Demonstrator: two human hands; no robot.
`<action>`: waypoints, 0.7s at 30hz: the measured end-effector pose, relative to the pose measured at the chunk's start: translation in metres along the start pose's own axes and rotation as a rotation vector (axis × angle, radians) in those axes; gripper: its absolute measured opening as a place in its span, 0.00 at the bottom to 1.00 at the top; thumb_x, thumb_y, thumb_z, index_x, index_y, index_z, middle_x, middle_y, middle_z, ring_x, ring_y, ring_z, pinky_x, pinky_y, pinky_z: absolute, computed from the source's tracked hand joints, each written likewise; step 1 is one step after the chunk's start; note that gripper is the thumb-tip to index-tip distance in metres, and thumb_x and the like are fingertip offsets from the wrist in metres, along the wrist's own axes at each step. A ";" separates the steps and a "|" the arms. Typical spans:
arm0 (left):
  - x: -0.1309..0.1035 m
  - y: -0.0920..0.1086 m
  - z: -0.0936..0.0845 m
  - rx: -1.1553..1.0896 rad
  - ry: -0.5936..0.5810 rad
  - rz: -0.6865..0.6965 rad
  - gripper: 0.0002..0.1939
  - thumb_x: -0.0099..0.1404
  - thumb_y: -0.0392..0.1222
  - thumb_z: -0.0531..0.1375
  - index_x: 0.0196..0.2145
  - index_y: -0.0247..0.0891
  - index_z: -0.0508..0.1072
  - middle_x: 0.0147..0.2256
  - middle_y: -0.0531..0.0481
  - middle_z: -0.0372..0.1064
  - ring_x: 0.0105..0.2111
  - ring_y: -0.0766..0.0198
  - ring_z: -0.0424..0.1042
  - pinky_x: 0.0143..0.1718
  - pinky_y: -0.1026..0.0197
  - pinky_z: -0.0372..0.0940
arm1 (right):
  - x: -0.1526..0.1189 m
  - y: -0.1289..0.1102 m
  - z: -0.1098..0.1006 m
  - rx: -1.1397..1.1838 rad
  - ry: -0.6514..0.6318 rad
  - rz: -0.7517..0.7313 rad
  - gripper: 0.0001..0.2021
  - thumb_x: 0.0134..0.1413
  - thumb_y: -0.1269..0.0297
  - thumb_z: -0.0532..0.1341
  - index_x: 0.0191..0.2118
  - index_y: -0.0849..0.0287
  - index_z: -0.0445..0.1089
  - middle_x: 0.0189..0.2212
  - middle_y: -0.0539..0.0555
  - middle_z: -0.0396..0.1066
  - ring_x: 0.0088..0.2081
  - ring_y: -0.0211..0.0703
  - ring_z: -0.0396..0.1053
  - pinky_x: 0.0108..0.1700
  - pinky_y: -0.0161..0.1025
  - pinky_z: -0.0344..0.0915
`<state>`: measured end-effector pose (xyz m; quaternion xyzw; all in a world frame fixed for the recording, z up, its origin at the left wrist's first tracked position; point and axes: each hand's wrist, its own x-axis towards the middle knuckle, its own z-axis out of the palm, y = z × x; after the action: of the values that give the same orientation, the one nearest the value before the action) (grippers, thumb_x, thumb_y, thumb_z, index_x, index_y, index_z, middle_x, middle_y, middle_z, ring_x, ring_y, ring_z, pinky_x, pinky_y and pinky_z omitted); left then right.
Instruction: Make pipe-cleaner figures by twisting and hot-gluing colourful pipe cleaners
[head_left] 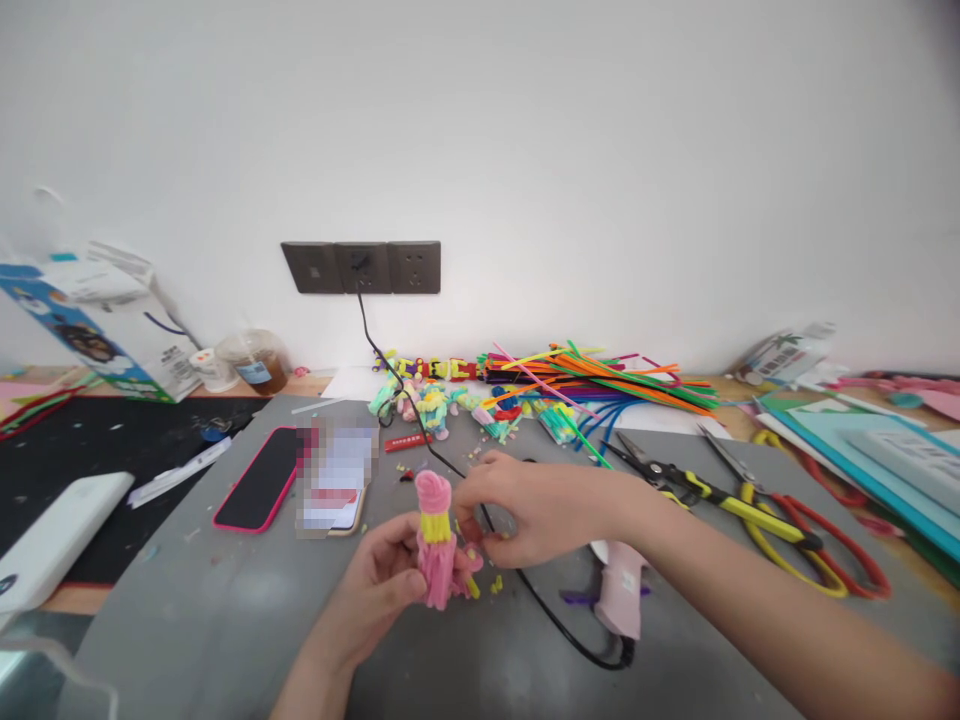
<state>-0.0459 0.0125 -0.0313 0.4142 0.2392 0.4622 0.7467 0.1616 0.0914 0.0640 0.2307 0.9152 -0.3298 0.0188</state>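
A small pink and yellow pipe-cleaner figure (436, 565) stands upright in my left hand (386, 570), its fingers wrapped round the figure's lower left side. Just to the right, my right hand (506, 505) is bent down beside the figure, thumb and fingertips drawn together near a small pink piece; whatever they pinch is too small to make out. Yellow scraps (496, 584) lie on the grey mat (247, 610) below my right hand. A pink glue gun (621, 590) with a black cord rests under my right forearm.
Two phones (259, 478) lie to the left. Pipe cleaners (615, 380) and small fuzzy pieces (433, 410) sit along the wall. Pliers (652, 468) and scissors (810, 540) are at the right. A black cord (442, 460) runs from the wall socket (361, 268). A drink cup (259, 362) stands back left.
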 end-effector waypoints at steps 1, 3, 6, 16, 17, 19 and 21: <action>0.000 0.000 -0.001 0.003 -0.004 0.001 0.20 0.55 0.52 0.72 0.42 0.41 0.81 0.33 0.48 0.79 0.31 0.64 0.76 0.33 0.67 0.68 | 0.000 0.000 0.000 0.000 -0.003 0.003 0.05 0.50 0.74 0.62 0.33 0.59 0.73 0.31 0.50 0.78 0.35 0.43 0.70 0.54 0.45 0.57; 0.000 -0.001 -0.001 0.007 -0.009 0.003 0.20 0.55 0.52 0.72 0.42 0.41 0.80 0.34 0.47 0.79 0.31 0.63 0.76 0.34 0.65 0.68 | -0.001 0.000 0.001 -0.005 -0.012 0.014 0.04 0.50 0.73 0.62 0.32 0.59 0.73 0.31 0.50 0.78 0.35 0.43 0.70 0.54 0.45 0.57; 0.000 -0.001 0.000 0.012 -0.002 0.009 0.19 0.54 0.52 0.72 0.41 0.41 0.80 0.32 0.48 0.78 0.30 0.65 0.75 0.33 0.66 0.67 | -0.002 -0.003 0.000 -0.012 -0.021 0.009 0.04 0.50 0.73 0.62 0.32 0.59 0.73 0.31 0.49 0.78 0.34 0.42 0.70 0.53 0.45 0.57; -0.001 -0.001 0.005 -0.006 0.061 0.007 0.20 0.51 0.53 0.74 0.38 0.38 0.81 0.27 0.48 0.77 0.26 0.66 0.72 0.32 0.66 0.67 | -0.008 -0.009 0.000 0.055 0.060 -0.012 0.06 0.53 0.73 0.63 0.37 0.57 0.74 0.34 0.50 0.79 0.37 0.44 0.72 0.50 0.43 0.61; -0.001 -0.002 0.003 -0.025 0.070 0.017 0.20 0.51 0.52 0.74 0.38 0.39 0.81 0.28 0.48 0.77 0.26 0.66 0.73 0.32 0.66 0.67 | -0.012 -0.009 -0.001 0.095 0.089 -0.002 0.07 0.54 0.71 0.64 0.39 0.56 0.73 0.37 0.51 0.79 0.40 0.46 0.72 0.48 0.42 0.63; -0.001 -0.005 0.000 -0.073 0.104 0.037 0.20 0.51 0.51 0.74 0.38 0.39 0.81 0.29 0.49 0.77 0.27 0.66 0.73 0.32 0.67 0.67 | -0.023 -0.009 -0.005 0.191 0.163 0.023 0.13 0.56 0.67 0.65 0.47 0.55 0.71 0.44 0.53 0.77 0.45 0.47 0.72 0.47 0.41 0.65; -0.002 -0.007 -0.002 -0.119 0.147 0.058 0.19 0.50 0.51 0.75 0.36 0.38 0.81 0.29 0.49 0.76 0.28 0.66 0.74 0.32 0.68 0.67 | -0.036 -0.010 -0.005 0.275 0.272 0.041 0.19 0.57 0.64 0.66 0.53 0.52 0.67 0.50 0.54 0.73 0.51 0.47 0.71 0.50 0.41 0.66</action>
<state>-0.0451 0.0097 -0.0384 0.3408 0.2532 0.5260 0.7369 0.1901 0.0726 0.0807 0.2922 0.8508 -0.4169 -0.1301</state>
